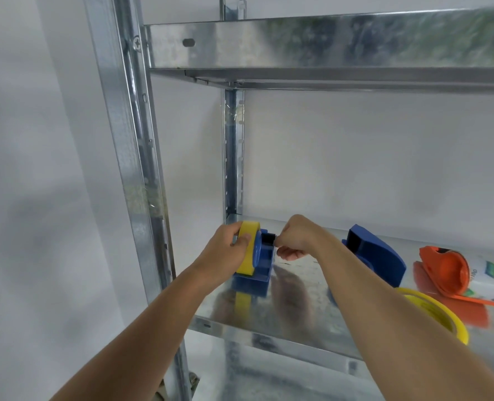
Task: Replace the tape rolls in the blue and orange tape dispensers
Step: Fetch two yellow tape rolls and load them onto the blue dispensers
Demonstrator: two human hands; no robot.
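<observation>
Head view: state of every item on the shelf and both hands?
Yellow tape roll: upright, held by left hand.
Blue dispenser base: on shelf, under roll.
Black core: pinched by right hand.
Blue cover: detached.
Orange dispenser: on its side.
Spare yellow roll: lying loose.

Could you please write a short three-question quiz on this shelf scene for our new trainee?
1. True or false: the left hand grips the yellow tape roll on the blue dispenser base.
2. Multiple choice: what does the right hand pinch? A) the orange dispenser B) the black spindle end beside the roll C) the shelf post
3. Fill in: the loose yellow ring lies on the metal shelf, partly behind the right ____.

Key: 1 true; 2 B; 3 forearm.
</observation>
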